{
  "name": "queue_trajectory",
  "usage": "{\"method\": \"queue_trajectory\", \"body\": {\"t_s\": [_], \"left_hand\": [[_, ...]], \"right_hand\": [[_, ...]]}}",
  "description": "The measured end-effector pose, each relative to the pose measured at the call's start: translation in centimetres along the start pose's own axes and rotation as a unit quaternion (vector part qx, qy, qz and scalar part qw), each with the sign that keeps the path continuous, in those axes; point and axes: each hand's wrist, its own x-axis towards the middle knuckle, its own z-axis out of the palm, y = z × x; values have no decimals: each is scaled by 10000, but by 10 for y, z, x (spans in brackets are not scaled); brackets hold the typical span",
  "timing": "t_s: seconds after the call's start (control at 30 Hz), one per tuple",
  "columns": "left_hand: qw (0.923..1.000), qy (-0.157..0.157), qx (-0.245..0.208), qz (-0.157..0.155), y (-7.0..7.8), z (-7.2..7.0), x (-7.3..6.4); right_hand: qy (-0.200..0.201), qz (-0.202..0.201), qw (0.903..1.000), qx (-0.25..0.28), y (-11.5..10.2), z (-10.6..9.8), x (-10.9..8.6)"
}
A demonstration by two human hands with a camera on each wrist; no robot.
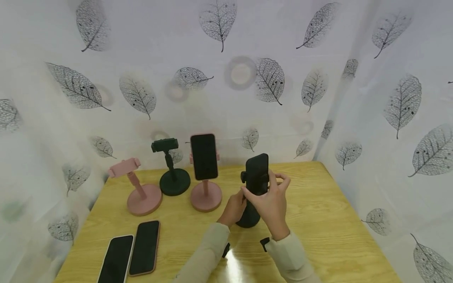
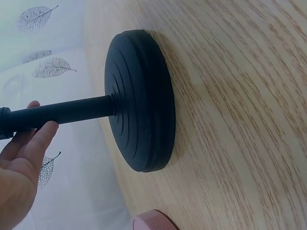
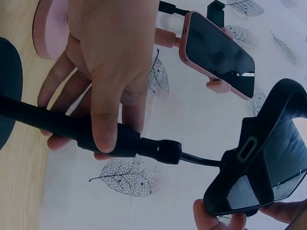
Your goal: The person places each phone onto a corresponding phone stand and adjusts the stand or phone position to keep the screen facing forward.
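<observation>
Near the table's middle, a black phone stand [image 2: 141,100] rests on its round base. My left hand [image 1: 233,208] grips its post, with the thumb and fingers around it in the right wrist view. At the top, a black phone [image 1: 256,169] sits upright in the stand's holder, between its side clamps. My right hand [image 1: 272,204] holds the phone by its lower edges, thumb on one side and fingers on the other near the clamp. In the right wrist view only the right fingertips [image 3: 206,218] show, at the phone's end. The palm side is hidden.
To the left stand a pink phone stand holding a phone [image 1: 204,157], a dark green stand [image 1: 174,182] and another pink stand [image 1: 145,200]. Two phones, one white-edged [image 1: 116,259] and one pink-edged [image 1: 145,247], lie at the front left. A leaf-patterned curtain [image 1: 219,106] surrounds the table.
</observation>
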Motion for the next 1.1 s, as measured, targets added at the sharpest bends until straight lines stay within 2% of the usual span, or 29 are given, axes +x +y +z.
{"method": "queue_trajectory", "body": {"t_s": [0.27,0.5,0.63,0.67,0.7,0.77,0.83,0.93,0.97,1.0,1.03,1.1], "left_hand": [[9995,-76,319,-32,-1,0,3],[9992,-179,352,42,1,-4,4],[9983,-550,109,166,3,-14,5],[9979,-624,-83,161,4,-17,5],[9974,-622,-323,182,5,-21,6],[9950,-420,-885,201,8,-28,7],[9833,-106,-1804,228,13,-38,7],[9472,226,-3179,367,25,-53,5],[9357,247,-3497,389,30,-58,6],[9286,231,-3687,359,36,-62,6],[9287,224,-3683,369,40,-65,7],[9413,280,-3346,341,48,-69,10]], "right_hand": [[141,-315,9993,-156,7,6,3],[51,-525,9986,54,13,12,6],[108,-520,9986,75,16,12,5],[84,-528,9985,75,16,12,5],[52,-539,9985,71,17,12,4],[-9,-558,9984,78,17,12,3],[-47,-576,9983,90,17,12,2],[-15,-645,9979,75,17,12,2],[-3,-658,9978,69,17,13,2],[17,-673,9977,59,17,13,2],[43,-690,9976,34,17,13,3],[86,-698,9975,-3,17,14,4]]}}
